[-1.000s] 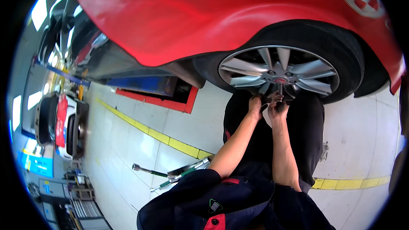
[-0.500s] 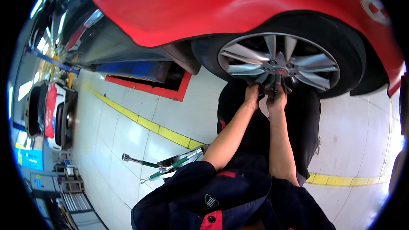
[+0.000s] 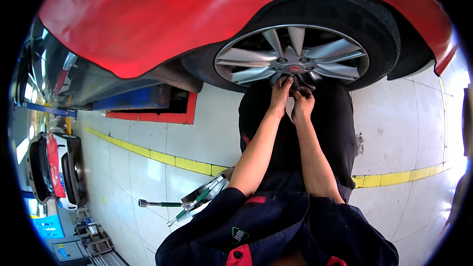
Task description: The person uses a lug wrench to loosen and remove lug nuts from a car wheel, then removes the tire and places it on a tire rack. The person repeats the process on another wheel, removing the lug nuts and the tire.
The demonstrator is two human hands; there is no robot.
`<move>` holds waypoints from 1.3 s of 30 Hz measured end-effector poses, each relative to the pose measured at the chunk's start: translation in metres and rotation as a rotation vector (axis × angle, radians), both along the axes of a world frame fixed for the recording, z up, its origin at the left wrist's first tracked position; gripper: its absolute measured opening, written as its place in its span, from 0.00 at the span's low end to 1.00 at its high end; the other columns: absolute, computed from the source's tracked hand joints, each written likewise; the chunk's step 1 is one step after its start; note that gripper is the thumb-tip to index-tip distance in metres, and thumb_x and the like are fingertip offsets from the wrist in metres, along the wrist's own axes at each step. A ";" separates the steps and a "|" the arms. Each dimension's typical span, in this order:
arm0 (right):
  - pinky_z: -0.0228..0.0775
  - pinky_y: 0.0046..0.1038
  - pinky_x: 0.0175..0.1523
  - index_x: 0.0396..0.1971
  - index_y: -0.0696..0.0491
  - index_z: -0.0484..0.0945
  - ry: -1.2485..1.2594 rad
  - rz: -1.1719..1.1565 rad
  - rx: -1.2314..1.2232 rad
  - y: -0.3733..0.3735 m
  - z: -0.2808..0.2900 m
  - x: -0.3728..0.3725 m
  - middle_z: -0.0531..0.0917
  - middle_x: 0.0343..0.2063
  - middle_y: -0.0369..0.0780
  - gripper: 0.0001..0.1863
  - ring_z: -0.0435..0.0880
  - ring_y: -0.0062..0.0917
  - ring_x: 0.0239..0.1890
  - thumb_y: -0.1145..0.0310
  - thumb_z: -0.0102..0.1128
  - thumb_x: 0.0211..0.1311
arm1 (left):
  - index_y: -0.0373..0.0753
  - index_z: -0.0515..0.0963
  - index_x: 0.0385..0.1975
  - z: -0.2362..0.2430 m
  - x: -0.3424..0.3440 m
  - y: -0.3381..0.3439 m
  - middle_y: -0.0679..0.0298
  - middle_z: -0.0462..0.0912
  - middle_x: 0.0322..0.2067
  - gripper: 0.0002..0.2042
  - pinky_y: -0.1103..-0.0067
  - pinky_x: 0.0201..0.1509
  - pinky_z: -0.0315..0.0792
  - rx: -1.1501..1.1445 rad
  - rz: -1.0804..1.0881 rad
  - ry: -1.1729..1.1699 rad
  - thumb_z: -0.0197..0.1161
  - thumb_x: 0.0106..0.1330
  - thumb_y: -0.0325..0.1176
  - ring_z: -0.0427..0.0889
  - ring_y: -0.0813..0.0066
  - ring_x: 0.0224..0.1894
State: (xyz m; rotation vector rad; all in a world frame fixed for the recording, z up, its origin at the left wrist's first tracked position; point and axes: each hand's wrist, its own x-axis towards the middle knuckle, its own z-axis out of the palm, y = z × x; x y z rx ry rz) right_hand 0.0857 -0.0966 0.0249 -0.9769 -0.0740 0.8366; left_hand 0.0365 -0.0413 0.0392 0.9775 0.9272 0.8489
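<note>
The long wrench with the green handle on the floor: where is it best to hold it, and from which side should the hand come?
Probably by the green handle, from above with the left hand. The wrench lies flat on the tiled floor at the person's left; its right end rests by a metal tray.

Silver alloy wheel (image 3: 293,59) on red car, hub area under both hands.

We note a multi-spoke silver rim in a black tyre, mounted upright in the wheel arch. The left hand (image 3: 282,90) and right hand (image 3: 303,102) press close together at its lower hub, fingers curled around a small dark part we cannot identify.
</note>
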 end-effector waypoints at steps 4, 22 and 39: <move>0.69 0.23 0.37 0.32 0.60 0.76 -0.367 0.120 -0.105 -0.005 0.003 0.012 0.80 0.28 0.39 0.09 0.78 0.24 0.29 0.78 0.56 0.47 | 0.39 0.73 0.39 -0.004 0.010 0.006 0.67 0.76 0.34 0.11 0.78 0.40 0.70 -0.350 -0.026 -0.234 0.58 0.60 0.37 0.76 0.75 0.35; 0.67 0.20 0.32 0.36 0.63 0.76 -0.281 -0.085 -0.167 -0.019 0.035 0.077 0.79 0.28 0.37 0.15 0.75 0.20 0.28 0.65 0.60 0.56 | 0.41 0.70 0.39 0.012 -0.033 0.008 0.63 0.74 0.33 0.11 0.76 0.39 0.67 -0.078 0.204 -0.055 0.56 0.61 0.37 0.73 0.74 0.32; 0.54 0.17 0.20 0.24 0.54 0.64 0.902 0.443 0.761 0.008 0.006 0.071 0.63 0.15 0.33 0.10 0.60 0.17 0.15 0.63 0.46 0.60 | 0.36 0.70 0.31 0.033 -0.290 -0.213 0.65 0.69 0.21 0.10 0.78 0.27 0.64 -0.323 0.180 0.413 0.47 0.64 0.36 0.67 0.75 0.21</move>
